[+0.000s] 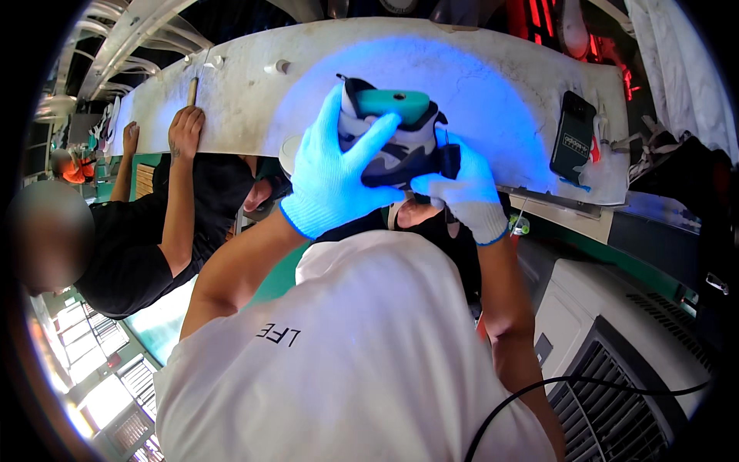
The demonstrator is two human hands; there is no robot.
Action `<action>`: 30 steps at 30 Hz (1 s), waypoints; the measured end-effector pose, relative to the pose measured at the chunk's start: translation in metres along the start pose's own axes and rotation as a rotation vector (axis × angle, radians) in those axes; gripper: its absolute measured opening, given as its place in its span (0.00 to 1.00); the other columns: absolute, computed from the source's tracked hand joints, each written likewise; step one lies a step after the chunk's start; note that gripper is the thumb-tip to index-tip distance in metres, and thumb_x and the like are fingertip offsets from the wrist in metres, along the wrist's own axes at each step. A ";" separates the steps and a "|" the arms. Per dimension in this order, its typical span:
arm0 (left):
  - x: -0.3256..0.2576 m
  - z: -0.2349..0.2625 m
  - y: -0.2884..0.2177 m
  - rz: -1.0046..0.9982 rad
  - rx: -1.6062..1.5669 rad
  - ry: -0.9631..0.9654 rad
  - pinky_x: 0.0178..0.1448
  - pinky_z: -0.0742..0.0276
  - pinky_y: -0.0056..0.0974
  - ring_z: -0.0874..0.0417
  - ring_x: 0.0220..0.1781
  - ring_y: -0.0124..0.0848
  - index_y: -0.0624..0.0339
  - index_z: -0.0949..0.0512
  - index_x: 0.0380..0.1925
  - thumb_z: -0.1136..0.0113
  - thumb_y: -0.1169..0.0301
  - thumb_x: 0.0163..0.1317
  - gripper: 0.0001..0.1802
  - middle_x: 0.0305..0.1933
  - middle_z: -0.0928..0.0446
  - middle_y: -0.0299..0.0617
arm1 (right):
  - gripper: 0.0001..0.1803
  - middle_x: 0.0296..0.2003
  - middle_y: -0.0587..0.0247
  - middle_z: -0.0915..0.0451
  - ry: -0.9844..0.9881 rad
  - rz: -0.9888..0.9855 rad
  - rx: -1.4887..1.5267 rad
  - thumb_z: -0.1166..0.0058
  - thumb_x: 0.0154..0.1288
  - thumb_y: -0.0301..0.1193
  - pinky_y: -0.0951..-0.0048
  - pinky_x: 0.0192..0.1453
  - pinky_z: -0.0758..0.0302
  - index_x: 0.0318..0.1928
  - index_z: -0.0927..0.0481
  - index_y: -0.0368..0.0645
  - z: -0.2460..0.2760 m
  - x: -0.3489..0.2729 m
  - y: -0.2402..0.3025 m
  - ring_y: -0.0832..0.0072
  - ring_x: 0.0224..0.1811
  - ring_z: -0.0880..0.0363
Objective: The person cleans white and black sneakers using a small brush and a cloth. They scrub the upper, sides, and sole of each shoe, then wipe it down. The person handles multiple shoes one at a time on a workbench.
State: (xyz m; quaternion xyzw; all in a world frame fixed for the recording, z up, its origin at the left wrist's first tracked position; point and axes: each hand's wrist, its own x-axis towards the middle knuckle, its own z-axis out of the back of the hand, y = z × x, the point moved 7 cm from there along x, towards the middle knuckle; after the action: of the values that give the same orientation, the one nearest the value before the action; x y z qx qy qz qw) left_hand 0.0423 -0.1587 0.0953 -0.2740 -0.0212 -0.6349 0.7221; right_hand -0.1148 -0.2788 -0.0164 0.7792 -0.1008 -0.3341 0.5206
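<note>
blue-lit tabletop (pixel 493 85), glaring windows (pixel 102 399), bent edges, black corners

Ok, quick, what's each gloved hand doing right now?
Left hand: holding the sneaker.
Right hand: closed around a slim dark tool; its exact kind can't be told.

The left hand (pixel 332 169) and right hand (pixel 468 189) wore whitish gloves with blue cuff edging, lit bright blue; the shoe (pixel 402 158) mixed grey with near-black panels; the block (pixel 385 101) inside it was teal green; the worktop (pixel 239 100) was marked off-white under a blue-violet glow; the phone (pixel 573 127) was blackish with pale print; the shirt (pixel 369 354) was white with black lettering.
</note>
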 end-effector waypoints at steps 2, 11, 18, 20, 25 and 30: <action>-0.005 0.000 -0.002 -0.043 0.011 -0.027 0.66 0.11 0.58 0.17 0.70 0.69 0.42 0.15 0.71 0.05 0.55 0.33 0.56 0.81 0.35 0.74 | 0.45 0.42 0.63 0.13 0.048 0.006 0.069 0.19 0.56 0.20 0.72 0.32 0.21 0.75 0.24 0.33 0.000 -0.002 0.004 0.81 0.29 0.21; -0.006 -0.004 -0.001 -0.035 -0.015 -0.036 0.66 0.11 0.58 0.17 0.71 0.69 0.45 0.15 0.71 0.05 0.52 0.33 0.56 0.80 0.33 0.77 | 0.22 0.24 0.64 0.12 -0.073 0.046 -0.322 0.18 0.53 0.31 0.70 0.39 0.16 0.46 0.09 0.34 0.009 0.005 0.012 0.79 0.29 0.14; 0.003 -0.004 0.004 0.050 0.072 0.061 0.72 0.14 0.61 0.18 0.74 0.71 0.45 0.19 0.77 0.03 0.50 0.31 0.64 0.83 0.38 0.75 | 0.17 0.36 0.61 0.09 -0.127 0.034 -0.070 0.27 0.73 0.39 0.71 0.33 0.18 0.51 0.10 0.38 0.016 0.010 0.027 0.76 0.27 0.16; 0.007 -0.004 0.006 0.028 0.088 0.037 0.72 0.13 0.61 0.18 0.74 0.71 0.45 0.19 0.77 0.03 0.49 0.29 0.66 0.83 0.38 0.75 | 0.16 0.44 0.54 0.08 -0.267 0.022 0.459 0.32 0.79 0.41 0.67 0.47 0.13 0.46 0.09 0.38 0.034 0.015 0.012 0.71 0.39 0.11; 0.004 -0.005 0.001 0.025 0.097 0.045 0.71 0.13 0.60 0.18 0.74 0.71 0.42 0.21 0.79 0.04 0.50 0.30 0.66 0.84 0.39 0.75 | 0.17 0.47 0.54 0.07 -0.584 0.368 0.276 0.37 0.84 0.37 0.65 0.57 0.16 0.47 0.09 0.33 0.020 0.022 0.006 0.70 0.48 0.11; 0.000 -0.008 -0.004 0.077 0.119 0.063 0.69 0.11 0.59 0.18 0.73 0.70 0.37 0.21 0.79 0.05 0.52 0.33 0.64 0.85 0.41 0.75 | 0.17 0.52 0.54 0.11 -0.813 0.667 0.164 0.41 0.86 0.36 0.66 0.56 0.16 0.57 0.11 0.33 0.002 0.001 -0.006 0.68 0.48 0.11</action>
State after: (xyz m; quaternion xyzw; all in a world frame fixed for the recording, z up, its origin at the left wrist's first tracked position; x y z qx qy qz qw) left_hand 0.0360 -0.1618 0.0897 -0.2110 -0.0257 -0.6127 0.7612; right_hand -0.1160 -0.2780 -0.0224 0.5507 -0.5625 -0.4163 0.4550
